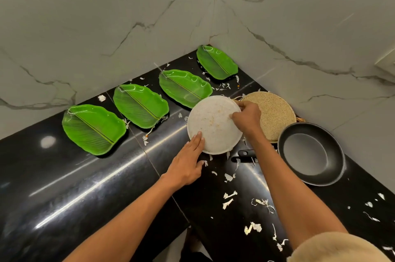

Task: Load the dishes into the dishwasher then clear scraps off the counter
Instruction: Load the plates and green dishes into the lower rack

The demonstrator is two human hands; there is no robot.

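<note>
A round white plate [211, 123] with food smears lies on the black counter [85, 187], near the corner. My right hand [248, 117] grips its far right rim with curled fingers. My left hand [188, 163] lies flat, its straight fingertips pressing on the plate's near left rim. Several green leaf-shaped plates run in a row along the wall: one at the left [93, 129], one beside it [140, 105], another [184, 87] partly under the white plate, and one in the corner [217, 62]. White scraps [229, 196] are scattered over the counter.
A round woven mat [275, 114] lies behind my right hand. A dark frying pan [311, 154] sits on its near right edge, its handle [244, 155] pointing left under my right forearm. Marble walls close off the corner.
</note>
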